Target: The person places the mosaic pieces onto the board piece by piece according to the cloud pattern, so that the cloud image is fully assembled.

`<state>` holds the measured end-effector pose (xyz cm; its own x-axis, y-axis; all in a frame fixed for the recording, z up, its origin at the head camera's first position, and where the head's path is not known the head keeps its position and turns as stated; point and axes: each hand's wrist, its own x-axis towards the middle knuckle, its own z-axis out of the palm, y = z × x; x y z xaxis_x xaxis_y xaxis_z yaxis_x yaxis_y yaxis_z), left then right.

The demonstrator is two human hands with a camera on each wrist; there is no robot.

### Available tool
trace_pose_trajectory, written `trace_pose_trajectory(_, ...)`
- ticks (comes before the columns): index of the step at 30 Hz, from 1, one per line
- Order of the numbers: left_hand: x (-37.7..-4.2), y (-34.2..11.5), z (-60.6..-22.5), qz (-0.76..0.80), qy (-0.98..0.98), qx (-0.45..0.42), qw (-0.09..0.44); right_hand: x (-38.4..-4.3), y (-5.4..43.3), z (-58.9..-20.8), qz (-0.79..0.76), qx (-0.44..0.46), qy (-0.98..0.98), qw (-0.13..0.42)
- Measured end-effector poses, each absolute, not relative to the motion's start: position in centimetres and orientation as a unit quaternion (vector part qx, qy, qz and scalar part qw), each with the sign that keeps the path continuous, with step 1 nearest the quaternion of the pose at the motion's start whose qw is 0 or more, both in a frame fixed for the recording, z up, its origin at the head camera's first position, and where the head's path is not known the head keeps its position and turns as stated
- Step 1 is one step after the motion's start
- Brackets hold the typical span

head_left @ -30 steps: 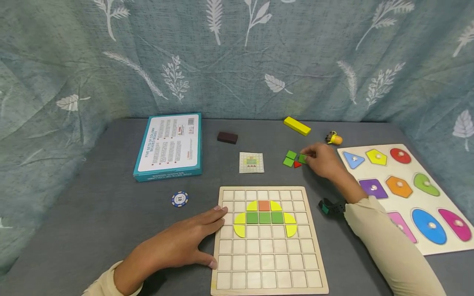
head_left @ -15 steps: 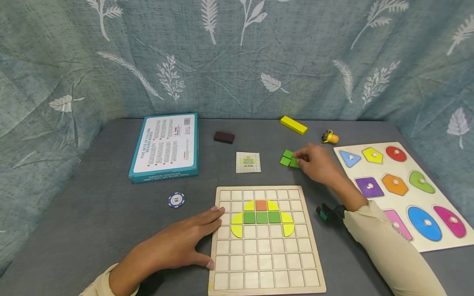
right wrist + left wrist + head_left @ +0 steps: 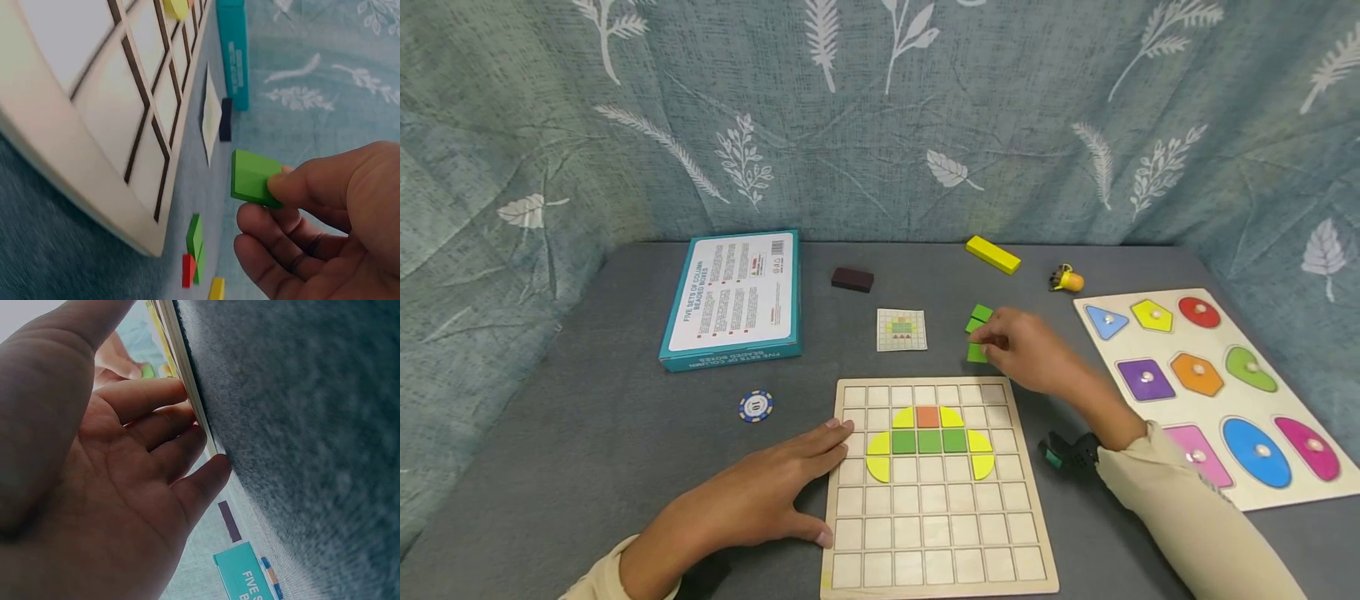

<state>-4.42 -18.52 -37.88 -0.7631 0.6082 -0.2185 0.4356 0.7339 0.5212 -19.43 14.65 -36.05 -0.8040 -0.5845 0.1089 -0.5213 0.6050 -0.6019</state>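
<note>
My right hand (image 3: pixel 1028 354) pinches a green square tile (image 3: pixel 255 176) between thumb and fingers, off the table just beyond the board's far right corner. Two other green tiles (image 3: pixel 982 312) lie behind that hand, and a red triangle tile (image 3: pixel 188 270) beside them shows only in the right wrist view. My left hand (image 3: pixel 760 492) rests against the left edge of the wooden grid board (image 3: pixel 935 500), its fingers and thumb extended. Yellow quarter-round tiles (image 3: pixel 878 469), an orange square (image 3: pixel 927 417) and a row of green squares (image 3: pixel 929 442) sit in the board's upper cells.
A small pattern card (image 3: pixel 901 330) lies beyond the board. Around it are a teal box (image 3: pixel 733 292), a poker chip (image 3: pixel 756 406), a dark brown block (image 3: pixel 852 279), a yellow block (image 3: pixel 992 254) and a small yellow-orange toy (image 3: pixel 1066 279). A knobbed shape puzzle (image 3: pixel 1210 408) lies at right.
My right hand has picked up the green tile from beside the others and drawn it toward the board. The left hand stays at the board's edge. The head view shifted slightly.
</note>
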Motion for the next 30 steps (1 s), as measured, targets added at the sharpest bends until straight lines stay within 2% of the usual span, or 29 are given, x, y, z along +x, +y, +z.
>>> trace_pose_trajectory(10,-4.4,-18.6,-38.2,0.237,0.906,0.302,0.176,-18.0,13.8,-36.0,-0.348,-0.333,0.875,0.056)
trace_pose_trajectory(22,-4.4,-18.6,-38.2,0.233,0.909,0.3,0.173,-16.9,12.2,-36.6,-0.35,-0.401,0.837,0.126)
trace_pose_trajectory(30,-4.5,-18.5,-38.1,0.225,0.911,0.302,0.17,-15.5,10.9,-36.5,-0.348,-0.437,0.817,0.146)
